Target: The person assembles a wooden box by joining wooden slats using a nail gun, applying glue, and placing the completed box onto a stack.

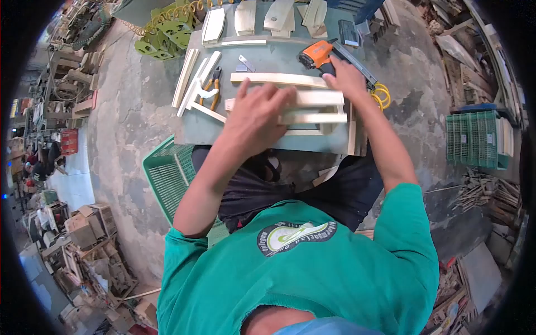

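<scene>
A small frame of pale wooden slats (318,99) lies near the front of the grey-green work table (204,131). My left hand (258,116) lies over its left part, fingers bent across the slats; the thumb is hard to see. An orange nail gun (317,54) is at the table's right side, its magazine slanting down to the right. My right hand (347,80) is closed around its dark handle, just beyond the frame's right end. A loose wooden strip (273,79) lies along the frame's far side.
Pliers with orange handles (212,92), a small metal square (245,63) and joined wood strips (196,84) lie to the left. Shaped wooden pieces (245,18) line the back. A yellow coiled hose (382,96) hangs at right; a green crate (167,173) stands at lower left.
</scene>
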